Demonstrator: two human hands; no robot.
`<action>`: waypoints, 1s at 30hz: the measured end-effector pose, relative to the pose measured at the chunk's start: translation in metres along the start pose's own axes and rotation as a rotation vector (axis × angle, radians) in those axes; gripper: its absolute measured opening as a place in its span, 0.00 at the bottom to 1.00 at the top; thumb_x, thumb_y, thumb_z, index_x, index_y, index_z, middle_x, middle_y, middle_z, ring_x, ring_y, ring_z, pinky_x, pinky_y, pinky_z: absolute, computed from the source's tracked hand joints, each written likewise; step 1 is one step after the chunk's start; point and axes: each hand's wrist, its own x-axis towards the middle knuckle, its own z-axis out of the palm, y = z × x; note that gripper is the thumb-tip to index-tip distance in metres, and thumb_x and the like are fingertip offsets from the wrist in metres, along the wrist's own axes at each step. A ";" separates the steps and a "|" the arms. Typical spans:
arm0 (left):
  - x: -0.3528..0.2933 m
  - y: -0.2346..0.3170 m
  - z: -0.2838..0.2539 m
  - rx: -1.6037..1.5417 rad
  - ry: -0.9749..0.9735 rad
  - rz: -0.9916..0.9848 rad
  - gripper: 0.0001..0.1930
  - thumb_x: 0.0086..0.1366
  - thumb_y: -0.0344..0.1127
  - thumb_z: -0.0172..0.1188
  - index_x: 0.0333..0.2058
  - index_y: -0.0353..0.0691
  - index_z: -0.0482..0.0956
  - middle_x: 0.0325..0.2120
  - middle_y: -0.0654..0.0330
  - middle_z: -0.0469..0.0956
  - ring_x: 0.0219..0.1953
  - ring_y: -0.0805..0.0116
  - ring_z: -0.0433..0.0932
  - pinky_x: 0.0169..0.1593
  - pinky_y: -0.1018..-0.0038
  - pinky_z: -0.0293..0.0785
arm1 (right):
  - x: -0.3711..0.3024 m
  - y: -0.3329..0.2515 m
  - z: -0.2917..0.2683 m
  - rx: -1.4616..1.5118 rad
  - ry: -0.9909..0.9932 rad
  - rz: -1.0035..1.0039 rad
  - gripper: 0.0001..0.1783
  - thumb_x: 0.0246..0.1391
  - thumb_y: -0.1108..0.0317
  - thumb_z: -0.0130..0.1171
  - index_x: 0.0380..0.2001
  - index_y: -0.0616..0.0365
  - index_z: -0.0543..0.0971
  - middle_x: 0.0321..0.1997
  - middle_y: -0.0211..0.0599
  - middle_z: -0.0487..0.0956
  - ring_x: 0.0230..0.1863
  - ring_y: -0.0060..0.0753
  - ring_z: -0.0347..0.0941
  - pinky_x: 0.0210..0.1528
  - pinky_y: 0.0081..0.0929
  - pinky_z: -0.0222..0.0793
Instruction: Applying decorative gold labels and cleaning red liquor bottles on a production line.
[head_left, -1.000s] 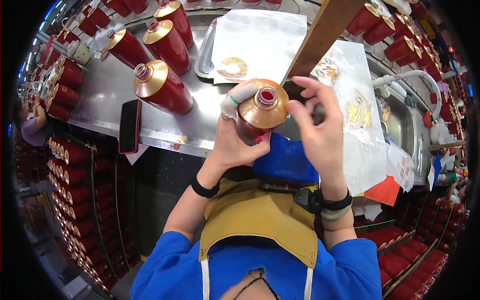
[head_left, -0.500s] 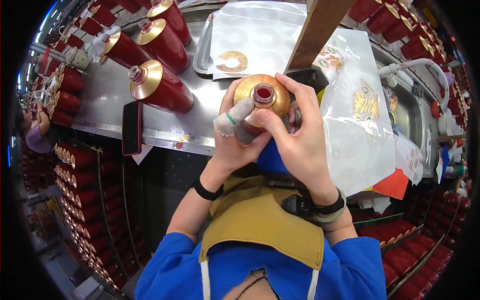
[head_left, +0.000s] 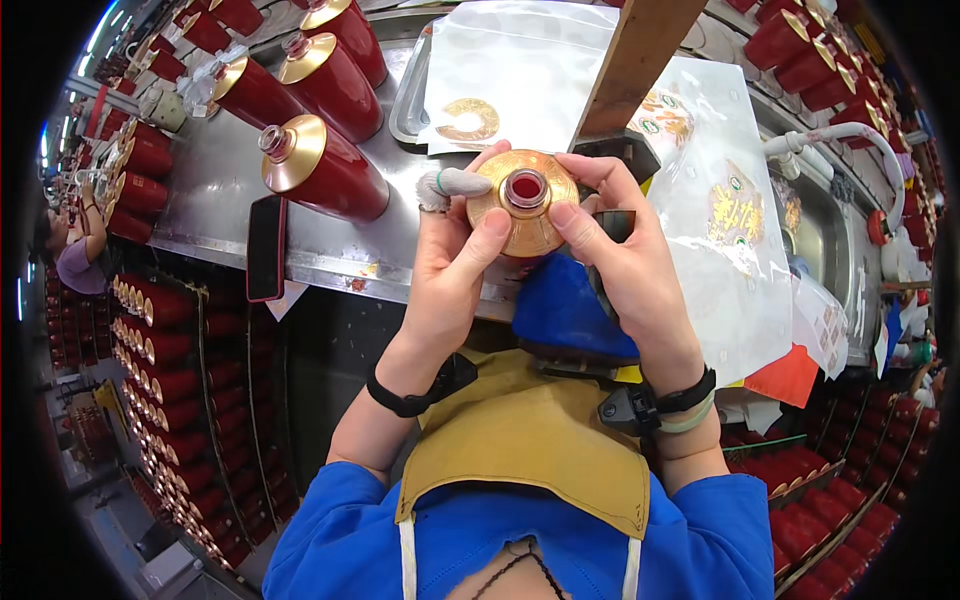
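Head view: gold-shouldered bottle (head_left: 527, 228) between both hands, mouth facing the camera, probably above the near edge of the desk (head_left: 215, 195); base hidden.
Left hand (head_left: 450, 250): fingers around the bottle's left side, thumb on the gold.
Right hand (head_left: 635, 255): fingers holding its right side.
Red bottles (head_left: 340, 180): standing left, near a phone (head_left: 266, 248).

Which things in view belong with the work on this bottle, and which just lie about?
In use, or likely so:
gold-shouldered bottle, in left hand and right hand
similar red bottles
gold-marked white sheet

Probably just lying about:
phone
orange-red sheet
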 end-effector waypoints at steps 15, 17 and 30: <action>0.006 0.017 0.006 -0.016 -0.001 -0.107 0.39 0.67 0.25 0.65 0.72 0.35 0.55 0.68 0.54 0.64 0.69 0.63 0.66 0.73 0.63 0.62 | 0.004 -0.003 -0.003 -0.031 -0.037 -0.013 0.24 0.57 0.66 0.71 0.55 0.60 0.78 0.39 0.20 0.73 0.34 0.12 0.59 0.42 0.14 0.61; 0.006 0.019 0.006 -0.009 -0.003 -0.115 0.40 0.67 0.24 0.66 0.72 0.36 0.55 0.68 0.54 0.64 0.69 0.64 0.66 0.72 0.64 0.63 | 0.004 -0.003 -0.003 -0.023 -0.028 -0.003 0.24 0.57 0.66 0.72 0.55 0.60 0.78 0.39 0.20 0.73 0.34 0.12 0.59 0.42 0.14 0.61; 0.009 0.022 0.004 0.048 -0.027 -0.151 0.42 0.64 0.25 0.69 0.72 0.34 0.55 0.69 0.54 0.63 0.69 0.63 0.66 0.72 0.64 0.63 | 0.006 -0.001 -0.004 -0.033 -0.035 -0.022 0.25 0.56 0.65 0.73 0.55 0.61 0.78 0.41 0.22 0.75 0.34 0.11 0.61 0.40 0.14 0.62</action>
